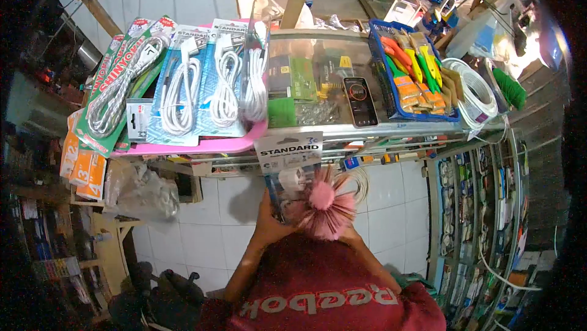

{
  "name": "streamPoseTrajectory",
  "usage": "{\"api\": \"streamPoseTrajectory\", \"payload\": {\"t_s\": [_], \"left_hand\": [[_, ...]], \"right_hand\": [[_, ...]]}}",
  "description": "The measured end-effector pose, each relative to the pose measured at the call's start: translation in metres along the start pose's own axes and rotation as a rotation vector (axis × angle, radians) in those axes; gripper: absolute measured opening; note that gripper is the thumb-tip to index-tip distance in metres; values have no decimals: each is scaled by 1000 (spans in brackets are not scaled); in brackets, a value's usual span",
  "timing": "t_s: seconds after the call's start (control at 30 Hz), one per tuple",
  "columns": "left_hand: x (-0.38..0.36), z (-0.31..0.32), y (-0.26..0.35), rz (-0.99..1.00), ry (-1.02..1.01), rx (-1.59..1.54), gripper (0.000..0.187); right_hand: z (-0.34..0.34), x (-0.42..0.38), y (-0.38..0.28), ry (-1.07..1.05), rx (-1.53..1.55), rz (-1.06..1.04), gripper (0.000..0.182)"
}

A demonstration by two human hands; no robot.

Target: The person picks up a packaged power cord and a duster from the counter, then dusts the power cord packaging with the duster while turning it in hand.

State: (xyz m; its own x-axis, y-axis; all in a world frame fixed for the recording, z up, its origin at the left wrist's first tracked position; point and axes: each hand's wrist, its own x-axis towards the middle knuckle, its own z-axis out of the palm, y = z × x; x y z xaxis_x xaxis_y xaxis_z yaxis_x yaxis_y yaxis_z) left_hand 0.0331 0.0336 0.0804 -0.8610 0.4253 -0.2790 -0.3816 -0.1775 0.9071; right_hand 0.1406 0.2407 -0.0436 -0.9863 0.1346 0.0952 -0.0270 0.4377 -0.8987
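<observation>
Two bare hands logged near the chest. Left hand: closed on the lower left side of the STANDARD pack, a carded pack with a white plug inside. Right hand: mostly masked by a pink bristly head; I cannot tell whether its fingers are spread, pressed together or pinching anything. Pack position: upright in view, in front of the glass counter, its top edge overlapping the counter rim from where I look.

Risks, my judgement:
(a) Drop. I see only a low, one-sided hold; if the right gives no support, the pack could swing out and fall to the floor tiles.
(b) Snag. Bristles fan across the pack's front and could catch its edge, tugging it askew.
(c) Knock. Raised carelessly, the pack could strike the pink tray and shift the carded cords, or nudge the phone lying near the counter's front.
(d) Crease. A hard squeeze might bend the card.
</observation>
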Motion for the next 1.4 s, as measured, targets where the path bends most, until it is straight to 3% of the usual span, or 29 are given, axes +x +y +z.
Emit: {"api": "streamPoseTrajectory", "payload": {"t_s": [0.07,0.13,0.27,0.43,0.63,0.73,0.83,0.93,1.0,1.13,1.17,1.4], "left_hand": [[6,13,7,67,47,68,83],[13,19,-3,257,88,281,76],[17,5,-36,106,5,277,56],[22,36,2,387,162,331,65],[20,40,9,262,104,237,73],[19,32,8,217,-52,233,79],[16,32,11,242,-76,101,83],[13,27,11,153,-98,43,90],[10,21,10,122,-124,121,90],[2,11,15,120,-218,297,89],[-1,7,18,100,-226,328,89],[-11,-26,36,58,-375,576,85]], "right_hand": [[-11,9,7,-27,-5,-17,31],[-20,16,12,-52,-12,-34,31],[-29,27,19,-81,1,-50,30],[-30,35,23,-94,20,-64,30],[-29,35,26,-86,28,-90,29],[-32,31,26,-76,8,-111,29],[-42,22,24,-62,-29,-145,28],[-57,15,27,-26,-221,-296,28],[-67,16,30,32,-554,-499,26],[-79,14,10,22,-633,-202,18],[-87,18,-7,84,-568,-271,17],[-117,-2,-30,135,-612,31,14]]}}
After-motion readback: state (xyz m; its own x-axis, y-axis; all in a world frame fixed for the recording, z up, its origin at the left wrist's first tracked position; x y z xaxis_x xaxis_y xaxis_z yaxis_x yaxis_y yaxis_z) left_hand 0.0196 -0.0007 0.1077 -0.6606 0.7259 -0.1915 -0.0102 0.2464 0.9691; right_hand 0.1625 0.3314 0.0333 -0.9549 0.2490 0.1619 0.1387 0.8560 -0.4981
